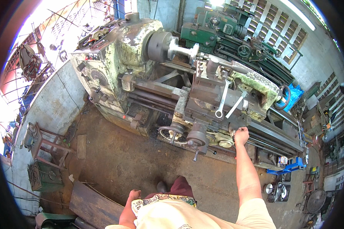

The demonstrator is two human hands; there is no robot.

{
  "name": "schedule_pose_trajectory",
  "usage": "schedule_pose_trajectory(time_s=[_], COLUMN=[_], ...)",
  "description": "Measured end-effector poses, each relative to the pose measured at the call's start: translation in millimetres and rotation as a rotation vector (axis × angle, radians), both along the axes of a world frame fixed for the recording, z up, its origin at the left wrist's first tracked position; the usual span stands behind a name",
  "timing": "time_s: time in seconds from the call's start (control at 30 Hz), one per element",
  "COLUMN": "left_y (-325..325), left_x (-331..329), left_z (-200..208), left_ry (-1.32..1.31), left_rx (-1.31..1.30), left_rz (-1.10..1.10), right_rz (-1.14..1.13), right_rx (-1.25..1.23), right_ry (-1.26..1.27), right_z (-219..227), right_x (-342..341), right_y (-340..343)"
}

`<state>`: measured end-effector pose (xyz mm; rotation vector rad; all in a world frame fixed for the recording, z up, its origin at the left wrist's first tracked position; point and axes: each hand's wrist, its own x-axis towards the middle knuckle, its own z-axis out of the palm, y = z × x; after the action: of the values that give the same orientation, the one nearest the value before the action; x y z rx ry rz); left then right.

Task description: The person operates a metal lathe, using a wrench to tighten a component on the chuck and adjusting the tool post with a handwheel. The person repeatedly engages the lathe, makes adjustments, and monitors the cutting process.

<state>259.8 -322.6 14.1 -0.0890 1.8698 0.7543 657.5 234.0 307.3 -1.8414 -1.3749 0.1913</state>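
A large worn lathe [135, 49] with chipped pale green paint stands in front of me. My right hand [241, 135] reaches out to the right front of its carriage, fingers closed at a small control there. The hand hides what it grips. A shiny flanged metal workpiece [182, 50] sits between the chuck [159, 45] and the tailstock [258, 80]. On the carriage, beside the tool post [212, 66], lie a ring spanner [223, 98] and a second bright-handled tool [236, 104]. Low at my side hangs my left hand [134, 194], fingers curled in, with nothing seen in it.
Carriage handwheels [171, 133] jut toward me. Behind stands a green lathe [202, 32]. At the left are a metal-framed stand [49, 147], a green box [45, 176] and a wooden board [93, 202]. A blue metal stand [288, 167] and a fan [315, 201] are at the right.
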Motion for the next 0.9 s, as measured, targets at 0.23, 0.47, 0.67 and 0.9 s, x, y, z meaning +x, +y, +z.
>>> schedule_pose_trajectory(time_s=[0.23,0.47,0.67,0.9], left_y=[-0.3,-1.1,-2.9,-1.7], left_x=[1.1,0.9,-2.5,-1.3], left_z=[0.7,1.5,-3.8,1.7], left_ry=[-0.067,-0.05,-0.055,-0.03], left_rx=[0.013,0.044,0.042,0.016], left_rz=[0.097,0.097,0.047,0.035], right_rz=[-0.004,-0.001,-0.002,-0.004], right_rx=[0.001,-0.009,-0.01,0.011], right_ry=[-0.001,0.017,0.014,-0.021], right_z=[1.0,-2.2,-4.0,-3.8], right_x=[-0.8,0.6,2.0,1.2], right_y=[-0.8,1.3,3.2,2.4])
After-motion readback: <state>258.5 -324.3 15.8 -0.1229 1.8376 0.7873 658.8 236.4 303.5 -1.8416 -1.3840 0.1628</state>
